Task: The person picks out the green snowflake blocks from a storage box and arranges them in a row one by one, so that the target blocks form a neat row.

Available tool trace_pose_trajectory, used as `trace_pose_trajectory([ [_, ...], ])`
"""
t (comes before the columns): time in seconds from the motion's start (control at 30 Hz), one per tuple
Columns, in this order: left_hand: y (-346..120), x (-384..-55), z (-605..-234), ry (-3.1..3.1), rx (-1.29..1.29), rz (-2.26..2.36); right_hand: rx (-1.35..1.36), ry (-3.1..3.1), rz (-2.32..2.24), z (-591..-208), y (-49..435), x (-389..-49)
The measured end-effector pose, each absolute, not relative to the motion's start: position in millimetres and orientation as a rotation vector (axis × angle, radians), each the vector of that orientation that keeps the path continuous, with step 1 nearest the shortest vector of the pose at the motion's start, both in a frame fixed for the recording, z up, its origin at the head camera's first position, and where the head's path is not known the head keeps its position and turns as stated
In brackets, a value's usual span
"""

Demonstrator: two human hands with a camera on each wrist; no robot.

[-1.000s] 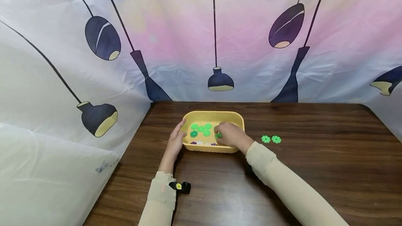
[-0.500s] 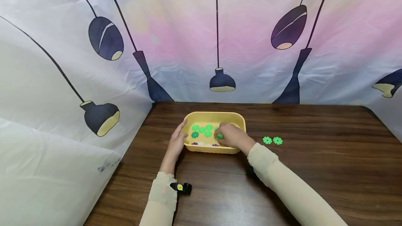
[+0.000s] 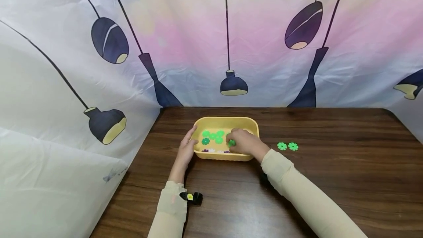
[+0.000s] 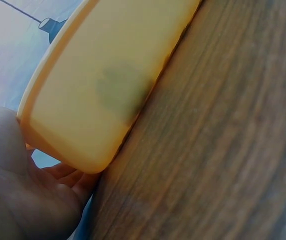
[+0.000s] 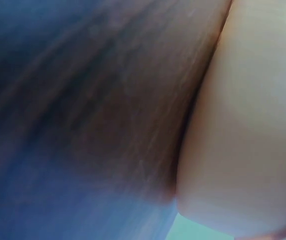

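Looking forward and down from the head, well back, over the yellow tray [image 3: 222, 157] and table [image 3: 228, 190]; from each wrist, tilted, facing the tray's outer wall very near; sharing tray and table throughout.

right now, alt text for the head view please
A person's right hand is inside a yellow tray of notched discs, while the left hand grips its left end. Two green discs lie on the wooden table to the right.

I had two hands [image 3: 185, 151] at one yellow tray [image 3: 240, 157]. Two bright-green discs [image 3: 282, 146] lay right of it; inside, I counted four light-green discs [image 3: 219, 140], one dark-green disc [image 3: 206, 141], two purple discs [image 3: 205, 151], two white discs [image 3: 212, 150] and at least one half-hidden green piece [image 3: 232, 143].
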State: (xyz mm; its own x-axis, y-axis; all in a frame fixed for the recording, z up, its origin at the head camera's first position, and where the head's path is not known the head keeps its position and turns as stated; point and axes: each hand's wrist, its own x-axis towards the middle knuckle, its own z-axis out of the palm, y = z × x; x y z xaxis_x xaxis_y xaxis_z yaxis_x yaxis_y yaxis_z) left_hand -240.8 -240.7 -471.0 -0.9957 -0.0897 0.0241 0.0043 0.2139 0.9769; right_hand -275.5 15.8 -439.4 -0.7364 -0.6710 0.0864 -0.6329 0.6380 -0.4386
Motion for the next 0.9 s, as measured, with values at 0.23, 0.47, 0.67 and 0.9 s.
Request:
trace_pose_trajectory([
  [0.23,-240.1,-241.2,-473.5,-2.396,0.058,-1.913,-1.103,2.752,-0.688,-440.4,17.4,-275.5],
  [0.47,-242.6,-241.4,-471.1,-2.384,0.003,-1.911,-1.076,2.807,-0.640,-438.9,14.9,-277.6],
  [0.67,-244.9,-241.2,-470.9,-2.382,0.020,-1.918,-1.107,2.836,-0.627,-438.4,12.6,-278.2],
  [0.9,-241.6,-242.1,-473.6,-2.375,0.039,-1.936,-1.084,2.827,-0.645,-439.1,15.9,-274.2],
])
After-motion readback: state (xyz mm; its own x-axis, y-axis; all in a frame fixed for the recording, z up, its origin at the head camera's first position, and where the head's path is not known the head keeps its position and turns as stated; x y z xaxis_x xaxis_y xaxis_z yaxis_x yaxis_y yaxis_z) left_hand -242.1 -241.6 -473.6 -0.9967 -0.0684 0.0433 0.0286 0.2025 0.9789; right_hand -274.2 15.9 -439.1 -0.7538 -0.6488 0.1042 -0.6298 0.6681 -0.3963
